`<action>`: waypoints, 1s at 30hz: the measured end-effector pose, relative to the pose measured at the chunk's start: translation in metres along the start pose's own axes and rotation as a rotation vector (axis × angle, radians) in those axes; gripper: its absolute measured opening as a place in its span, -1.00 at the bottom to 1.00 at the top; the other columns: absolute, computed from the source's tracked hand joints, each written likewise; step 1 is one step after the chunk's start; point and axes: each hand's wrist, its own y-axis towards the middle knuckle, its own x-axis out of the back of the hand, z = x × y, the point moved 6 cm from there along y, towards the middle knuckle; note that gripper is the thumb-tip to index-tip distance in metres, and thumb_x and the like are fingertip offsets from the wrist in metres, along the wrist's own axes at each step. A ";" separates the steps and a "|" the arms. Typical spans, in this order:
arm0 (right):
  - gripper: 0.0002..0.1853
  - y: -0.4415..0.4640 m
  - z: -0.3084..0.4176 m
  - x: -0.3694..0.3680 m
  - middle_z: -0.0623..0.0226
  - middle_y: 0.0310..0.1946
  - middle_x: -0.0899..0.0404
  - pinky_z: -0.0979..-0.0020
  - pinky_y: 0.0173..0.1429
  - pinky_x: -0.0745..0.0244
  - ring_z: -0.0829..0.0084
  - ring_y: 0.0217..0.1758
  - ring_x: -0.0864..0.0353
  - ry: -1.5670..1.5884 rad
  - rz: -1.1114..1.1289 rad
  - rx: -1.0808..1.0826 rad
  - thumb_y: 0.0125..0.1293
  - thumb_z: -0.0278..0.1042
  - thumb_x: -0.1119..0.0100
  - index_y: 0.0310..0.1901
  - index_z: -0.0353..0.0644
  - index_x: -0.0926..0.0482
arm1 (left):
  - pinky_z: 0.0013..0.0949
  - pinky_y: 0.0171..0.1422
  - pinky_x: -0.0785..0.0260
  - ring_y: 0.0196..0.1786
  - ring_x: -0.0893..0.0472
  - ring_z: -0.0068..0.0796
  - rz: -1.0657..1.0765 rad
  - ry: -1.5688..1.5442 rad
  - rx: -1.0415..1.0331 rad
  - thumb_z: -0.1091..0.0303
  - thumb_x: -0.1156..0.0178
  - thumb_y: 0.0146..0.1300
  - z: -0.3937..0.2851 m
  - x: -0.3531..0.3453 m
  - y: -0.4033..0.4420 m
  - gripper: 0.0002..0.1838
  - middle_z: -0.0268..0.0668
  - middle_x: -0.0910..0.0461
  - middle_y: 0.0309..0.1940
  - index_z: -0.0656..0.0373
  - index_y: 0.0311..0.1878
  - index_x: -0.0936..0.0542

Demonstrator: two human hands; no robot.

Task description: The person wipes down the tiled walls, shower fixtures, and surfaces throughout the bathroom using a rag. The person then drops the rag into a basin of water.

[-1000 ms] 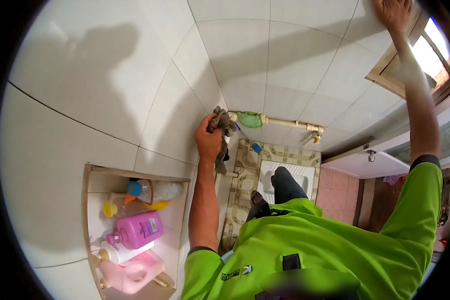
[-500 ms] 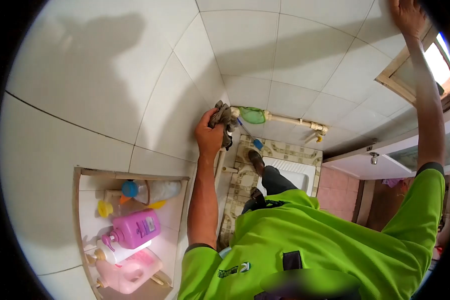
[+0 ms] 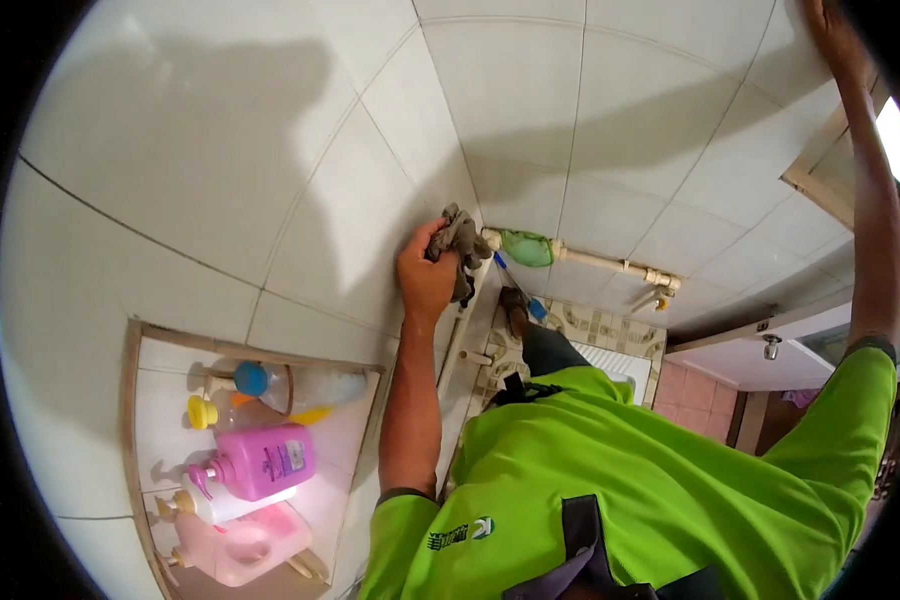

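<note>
My left hand (image 3: 428,275) is closed around a crumpled grey-brown rag (image 3: 458,245), close to the white tiled wall near the corner. Contact between rag and wall is hard to make out. A cream pipe (image 3: 600,260) with a green mesh bag (image 3: 528,249) runs along the other wall just beyond the rag. My right hand (image 3: 835,42) reaches up to the tiles at the top right, stretched out against them. Its fingertips are partly lost at the dark edge of the view, and nothing shows in it.
A wall niche holds a purple pump bottle (image 3: 265,462), a pink jug (image 3: 245,545) and other bottles. A tap (image 3: 662,298) ends the pipe. Below are a squat toilet (image 3: 610,362) and a blue brush (image 3: 537,308). A window (image 3: 840,165) and a door (image 3: 770,350) stand at right.
The view has shifted, and my body leans further over the squat toilet, covering more of it. The rag is still in my left hand; my right hand remains up at the wall.
</note>
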 end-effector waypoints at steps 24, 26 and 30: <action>-0.10 0.000 -0.007 -0.003 -0.31 0.57 0.06 -0.35 0.62 0.25 -0.30 0.65 0.15 0.108 0.070 -0.060 0.36 0.11 0.07 0.54 -0.42 -0.03 | -0.41 0.10 -0.52 -0.07 -0.67 -0.51 0.051 -0.034 0.140 0.62 -0.21 0.20 0.000 -0.007 -0.028 -0.61 -0.25 -0.72 -0.10 0.31 0.13 -0.62; -0.10 0.000 -0.005 -0.001 -0.31 0.57 0.07 -0.35 0.63 0.26 -0.30 0.65 0.16 0.126 0.067 -0.054 0.36 0.11 0.07 0.54 -0.42 -0.04 | -0.41 0.10 -0.52 -0.06 -0.67 -0.51 0.048 -0.033 0.157 0.62 -0.21 0.19 0.001 -0.004 -0.032 -0.61 -0.25 -0.72 -0.10 0.31 0.13 -0.62; -0.10 0.001 -0.005 0.000 -0.31 0.58 0.08 -0.34 0.63 0.27 -0.30 0.65 0.17 0.126 0.081 -0.071 0.37 0.12 0.08 0.55 -0.42 -0.03 | -0.40 0.10 -0.52 -0.06 -0.67 -0.49 0.013 -0.027 0.119 0.63 -0.19 0.19 0.008 -0.003 -0.035 -0.61 -0.24 -0.72 -0.10 0.30 0.12 -0.63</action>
